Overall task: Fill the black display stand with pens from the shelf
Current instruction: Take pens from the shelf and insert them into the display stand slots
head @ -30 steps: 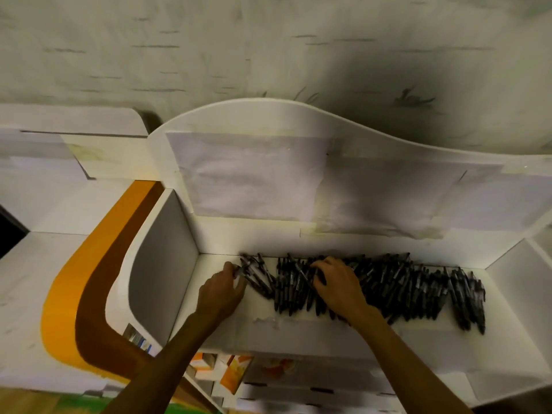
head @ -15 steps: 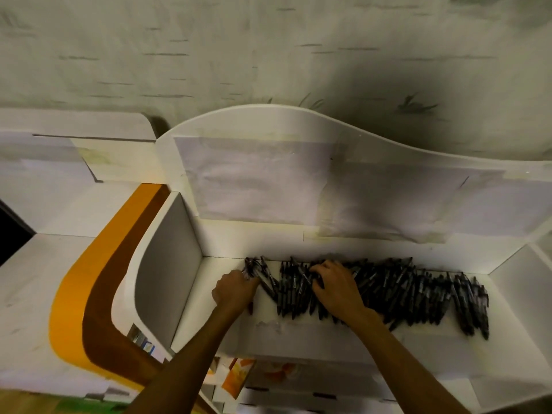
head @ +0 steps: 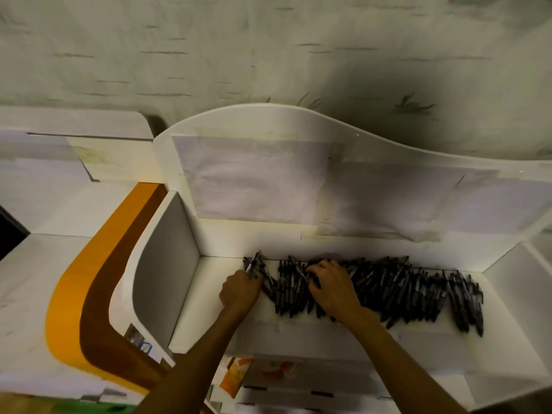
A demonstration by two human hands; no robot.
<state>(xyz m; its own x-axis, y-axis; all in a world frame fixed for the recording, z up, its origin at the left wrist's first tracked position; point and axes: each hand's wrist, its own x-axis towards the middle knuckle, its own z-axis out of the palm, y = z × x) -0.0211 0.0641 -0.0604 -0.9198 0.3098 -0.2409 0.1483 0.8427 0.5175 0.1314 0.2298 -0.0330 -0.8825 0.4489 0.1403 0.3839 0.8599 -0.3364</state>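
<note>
White walls of a shelf [head: 227, 321] box in a long heap of dark pens [head: 397, 289], which is spread along the back from left to right. A few pens at the left end are gripped in the left hand [head: 240, 289], with the fingers curled round them. The right hand [head: 333, 289] is laid on the pile with the fingers bent into it; whether a pen is pinched there cannot be told. No black display stand is seen. Only the gathering seems to be started, and nearly all the pens are left to be moved.
</note>
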